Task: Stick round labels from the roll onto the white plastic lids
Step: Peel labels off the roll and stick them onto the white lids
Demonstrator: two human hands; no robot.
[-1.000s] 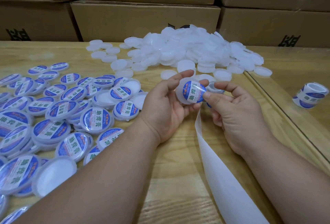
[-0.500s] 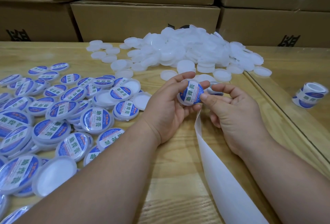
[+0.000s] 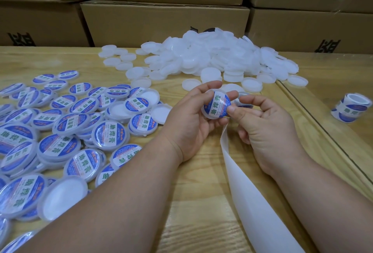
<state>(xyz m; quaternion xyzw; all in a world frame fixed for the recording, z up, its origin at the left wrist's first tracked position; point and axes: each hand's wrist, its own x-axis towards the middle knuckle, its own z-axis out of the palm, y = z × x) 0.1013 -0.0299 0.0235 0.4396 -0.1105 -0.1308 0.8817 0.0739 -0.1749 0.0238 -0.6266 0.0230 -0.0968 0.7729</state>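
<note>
White lid [image 3: 215, 104], blue round label on top; left grip [image 3: 193, 119] clamped round it, right grip [image 3: 262, 123] thumb presses label.

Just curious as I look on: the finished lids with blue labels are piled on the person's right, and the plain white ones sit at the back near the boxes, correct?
Not quite. The head view shows the labelled lids spread on the person's left, not the right. The plain white lids do sit at the back near the boxes.

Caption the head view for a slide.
Left hand holds a lid while the right thumb presses its blue label; backing strip trails down.
</note>
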